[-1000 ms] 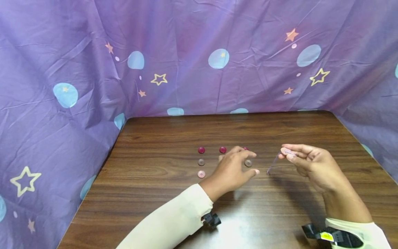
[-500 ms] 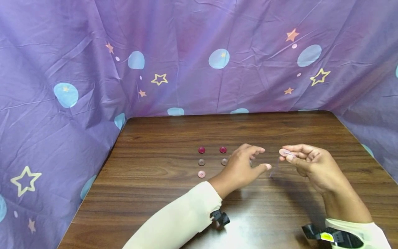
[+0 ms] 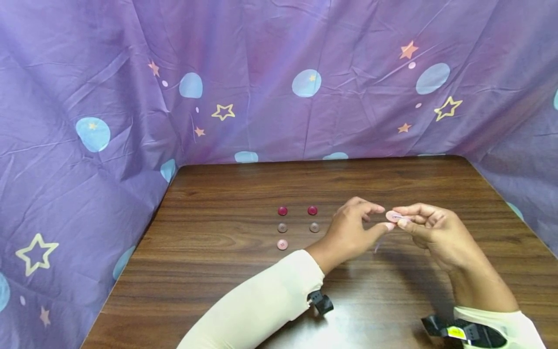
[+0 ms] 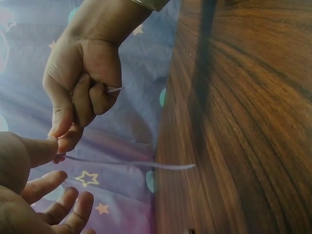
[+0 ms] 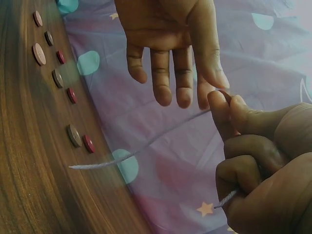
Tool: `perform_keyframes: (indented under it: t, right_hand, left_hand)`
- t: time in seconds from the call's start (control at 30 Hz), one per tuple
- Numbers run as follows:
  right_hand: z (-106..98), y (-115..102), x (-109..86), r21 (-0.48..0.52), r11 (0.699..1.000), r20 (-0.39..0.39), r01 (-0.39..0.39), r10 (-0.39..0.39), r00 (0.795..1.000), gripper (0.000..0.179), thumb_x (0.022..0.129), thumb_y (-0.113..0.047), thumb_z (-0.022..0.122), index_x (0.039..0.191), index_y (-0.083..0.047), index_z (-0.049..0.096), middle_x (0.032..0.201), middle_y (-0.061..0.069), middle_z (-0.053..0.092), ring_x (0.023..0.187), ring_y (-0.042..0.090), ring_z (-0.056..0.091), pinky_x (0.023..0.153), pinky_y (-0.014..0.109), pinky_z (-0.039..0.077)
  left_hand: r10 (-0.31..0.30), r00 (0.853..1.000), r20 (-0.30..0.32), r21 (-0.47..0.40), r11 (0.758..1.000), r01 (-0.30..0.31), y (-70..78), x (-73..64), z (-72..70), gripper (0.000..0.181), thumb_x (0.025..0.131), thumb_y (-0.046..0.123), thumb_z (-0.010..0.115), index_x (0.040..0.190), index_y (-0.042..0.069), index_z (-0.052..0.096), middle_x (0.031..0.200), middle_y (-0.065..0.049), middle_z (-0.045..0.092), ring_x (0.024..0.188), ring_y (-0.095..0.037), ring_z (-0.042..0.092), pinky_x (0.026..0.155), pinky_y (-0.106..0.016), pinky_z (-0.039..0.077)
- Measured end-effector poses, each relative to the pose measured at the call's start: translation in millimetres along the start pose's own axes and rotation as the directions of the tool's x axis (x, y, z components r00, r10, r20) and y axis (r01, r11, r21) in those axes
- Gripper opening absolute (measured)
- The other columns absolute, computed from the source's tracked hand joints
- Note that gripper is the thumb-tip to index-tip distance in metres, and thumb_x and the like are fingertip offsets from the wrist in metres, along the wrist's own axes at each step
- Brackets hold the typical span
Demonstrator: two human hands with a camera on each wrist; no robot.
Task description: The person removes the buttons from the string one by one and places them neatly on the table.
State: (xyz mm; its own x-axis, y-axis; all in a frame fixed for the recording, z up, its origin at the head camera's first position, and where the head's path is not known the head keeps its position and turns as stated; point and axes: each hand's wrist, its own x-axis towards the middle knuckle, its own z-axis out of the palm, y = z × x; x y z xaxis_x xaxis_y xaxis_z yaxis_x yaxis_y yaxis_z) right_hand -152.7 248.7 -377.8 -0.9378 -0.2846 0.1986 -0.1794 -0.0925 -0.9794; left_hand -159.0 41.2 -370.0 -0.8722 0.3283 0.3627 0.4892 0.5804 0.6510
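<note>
My right hand (image 3: 440, 235) pinches a pink button (image 3: 394, 216) between thumb and forefinger above the table. A thin lilac string (image 5: 161, 139) comes off the button; its free end hangs down to the left. The string's other end pokes out from under the curled lower fingers of the right hand in both wrist views. My left hand (image 3: 353, 228) reaches in from the left, its thumb tip right at the button's edge. Its other fingers are spread and fairly straight, as the right wrist view shows. In the left wrist view the fingertips (image 4: 51, 144) mostly hide the button.
On the brown wooden table (image 3: 218, 281) lie rows of buttons: a red button (image 3: 282, 211), a brown button (image 3: 282, 228) and a pink button (image 3: 282, 245) form the left column. More stand beside them, some behind the left arm. A purple star-patterned cloth (image 3: 261, 126) hangs behind.
My left hand has moved right, from over the buttons up to the button in the right hand. The right hand keeps its pinch, and the held button has shifted slightly left.
</note>
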Motion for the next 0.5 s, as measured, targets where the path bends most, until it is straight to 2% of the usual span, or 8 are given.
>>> perform_keyframes:
  t: [0.07, 0.2, 0.3, 0.5]
  right_hand:
    - [-0.2, 0.8, -0.1, -0.002, 1.0, 0.001, -0.006, 0.006, 1.0, 0.021, 0.094, 0.006, 0.059, 0.113, 0.003, 0.065, 0.095, -0.001, 0.078, 0.042, 0.009, 0.025, 0.036, 0.038, 0.011]
    - [-0.5, 2.3, 0.0, 0.02, 1.0, 0.009, -0.012, 0.012, 1.0, 0.022, 0.093, 0.008, 0.058, 0.111, -0.002, 0.068, 0.095, -0.002, 0.078, 0.043, 0.006, 0.028, 0.037, 0.038, 0.009]
    - [-0.1, 2.8, 0.1, 0.047, 0.999, 0.027, -0.009, 0.008, 1.0, 0.025, 0.093, 0.01, 0.056, 0.109, -0.005, 0.069, 0.092, -0.002, 0.078, 0.045, 0.016, 0.018, 0.036, 0.037, 0.009]
    - [-0.8, 4.1, -0.3, 0.036, 0.999, 0.022, -0.001, 0.0, 1.0, 0.03, 0.092, 0.013, 0.055, 0.109, -0.007, 0.072, 0.09, -0.003, 0.078, 0.046, 0.021, 0.015, 0.037, 0.037, 0.009]
  left_hand:
    - [0.01, 1.0, -0.008, -0.005, 1.0, -0.01, 0.2, 0.0, 0.8, 0.032, 0.086, 0.039, 0.075, 0.114, 0.023, 0.072, 0.109, 0.009, 0.066, 0.09, -0.001, 0.064, 0.078, -0.008, 0.04]
    - [0.015, 1.0, -0.025, -0.016, 1.0, -0.016, -0.6, -0.9, 2.1, 0.028, 0.086, 0.038, 0.076, 0.11, 0.024, 0.072, 0.108, 0.009, 0.065, 0.091, -0.002, 0.064, 0.081, -0.009, 0.04]
    - [0.012, 0.999, -0.036, -0.025, 1.0, -0.013, -1.7, -1.4, 3.2, 0.027, 0.085, 0.038, 0.076, 0.109, 0.025, 0.072, 0.107, 0.01, 0.063, 0.091, -0.001, 0.063, 0.081, -0.01, 0.04]
    - [0.017, 0.998, -0.052, -0.029, 0.999, -0.019, -2.0, -2.0, 3.4, 0.025, 0.085, 0.038, 0.075, 0.107, 0.027, 0.073, 0.107, 0.012, 0.06, 0.092, 0.0, 0.061, 0.081, -0.013, 0.039]
